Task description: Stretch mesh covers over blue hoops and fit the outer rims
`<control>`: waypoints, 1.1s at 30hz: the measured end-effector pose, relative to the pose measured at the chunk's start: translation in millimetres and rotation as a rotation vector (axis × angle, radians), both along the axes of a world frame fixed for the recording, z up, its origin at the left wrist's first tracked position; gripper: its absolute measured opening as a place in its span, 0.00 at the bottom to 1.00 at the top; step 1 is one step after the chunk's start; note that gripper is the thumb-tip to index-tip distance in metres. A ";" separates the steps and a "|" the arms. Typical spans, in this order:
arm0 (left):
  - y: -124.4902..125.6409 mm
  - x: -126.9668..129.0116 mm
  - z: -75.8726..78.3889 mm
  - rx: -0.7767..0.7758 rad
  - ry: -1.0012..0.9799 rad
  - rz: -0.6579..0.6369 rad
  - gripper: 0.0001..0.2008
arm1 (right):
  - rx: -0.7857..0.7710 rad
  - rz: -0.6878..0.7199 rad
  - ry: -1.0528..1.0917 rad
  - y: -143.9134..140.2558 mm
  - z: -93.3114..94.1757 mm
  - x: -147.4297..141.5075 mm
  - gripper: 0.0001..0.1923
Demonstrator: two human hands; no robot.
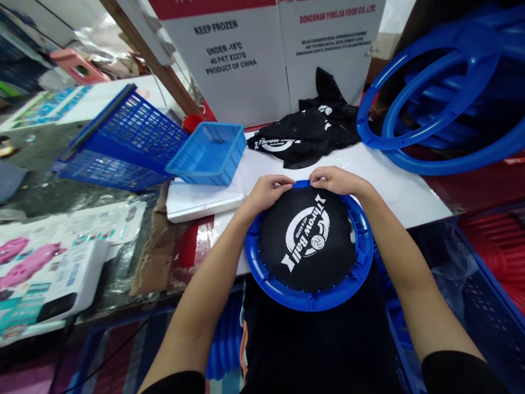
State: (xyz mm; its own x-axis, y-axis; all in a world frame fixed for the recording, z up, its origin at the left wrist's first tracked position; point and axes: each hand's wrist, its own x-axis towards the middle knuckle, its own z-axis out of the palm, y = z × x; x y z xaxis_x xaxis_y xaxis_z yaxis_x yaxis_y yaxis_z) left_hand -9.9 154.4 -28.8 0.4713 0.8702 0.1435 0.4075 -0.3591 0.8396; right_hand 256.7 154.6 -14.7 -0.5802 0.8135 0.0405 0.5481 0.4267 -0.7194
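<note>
A round blue plastic ring (266, 274) with black mesh fabric (279, 235) stretched across it lies at the front edge of the white tabletop, partly over my lap. White "Throw Ball" print runs aslant over the mesh. At the far side of the rim, my left hand (268, 192) pinches the ring and mesh edge between thumb and fingers. Just right of it, my right hand (337, 179) is closed in a like pinch on the same edge. Small pegs line the inner rim; a gap shows between mesh and rim at the right. Fingertips partly hide what they grip.
Loose black mesh pieces (303, 131) lie behind the ring, against a white carton (246, 93). Blue hoops (371, 134) are piled at the right. A light-blue tray (209, 176) and a blue basket (139, 128) stand left. Printed packages (77, 246) lie at far left.
</note>
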 end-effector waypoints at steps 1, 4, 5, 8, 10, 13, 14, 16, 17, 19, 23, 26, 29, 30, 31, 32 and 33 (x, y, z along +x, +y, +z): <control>0.4 0.0 -0.1 -0.008 0.003 -0.003 0.10 | -0.003 0.004 -0.003 1.4 -0.2 -0.2 0.08; 2.3 -0.2 -0.7 -0.029 0.016 -0.002 0.09 | -0.014 0.009 -0.003 6.1 -0.5 -0.7 0.07; 2.9 -0.3 -0.9 -0.031 0.018 0.000 0.09 | -0.019 0.012 0.000 7.1 -0.3 -0.6 0.07; 4.2 -1.5 -1.3 -0.026 0.019 0.014 0.10 | -0.048 0.024 0.011 8.1 1.2 0.4 0.07; 4.7 -3.1 -1.7 -0.027 0.019 0.027 0.10 | -0.073 0.026 0.024 8.0 1.6 1.0 0.08; 5.4 -6.3 -1.9 -0.030 0.030 0.034 0.11 | -0.090 0.024 0.049 8.8 0.3 0.7 0.08; 5.6 -7.3 -1.6 -0.030 0.038 0.029 0.11 | -0.088 0.022 0.051 9.2 -0.4 0.2 0.08; 5.6 -8.8 0.0 -0.025 0.063 0.014 0.11 | -0.074 0.013 0.039 10.0 -1.5 -0.8 0.07; 5.3 -9.1 1.2 -0.019 0.078 0.005 0.11 | -0.065 0.007 0.028 10.2 -1.6 -1.3 0.06; 4.0 -8.6 4.2 0.001 0.103 -0.002 0.12 | -0.049 -0.004 0.006 10.1 -0.9 -1.7 0.06; 0.0 -4.4 8.1 0.059 0.123 -0.026 0.12 | -0.056 0.013 -0.004 9.8 2.3 -0.3 0.05; -1.9 -1.6 8.0 0.100 0.138 -0.068 0.11 | -0.107 0.060 0.036 11.2 3.0 0.8 0.08; -2.8 0.1 7.3 0.125 0.160 -0.074 0.11 | -0.144 0.072 0.065 14.1 1.4 -0.6 0.09; -3.2 0.6 7.3 0.134 0.170 -0.077 0.10 | -0.153 0.069 0.063 15.2 0.7 -1.8 0.09; -3.5 1.2 7.4 0.143 0.181 -0.082 0.09 | -0.161 0.065 0.057 16.3 0.0 -3.2 0.08; -3.9 1.8 7.6 0.150 0.191 -0.086 0.09 | -0.167 0.058 0.048 17.3 -0.7 -4.9 0.07; -4.2 2.3 8.0 0.151 0.199 -0.086 0.08 | -0.166 0.049 0.037 18.2 -1.2 -6.6 0.07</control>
State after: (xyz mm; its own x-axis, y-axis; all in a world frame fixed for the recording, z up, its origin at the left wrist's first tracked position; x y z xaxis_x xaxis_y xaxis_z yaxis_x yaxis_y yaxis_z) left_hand -7.6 150.2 -20.8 0.5748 0.8013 0.1661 0.5217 -0.5152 0.6800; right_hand 250.1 172.8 -15.9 -0.6195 0.7818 -0.0704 0.5016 0.3253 -0.8016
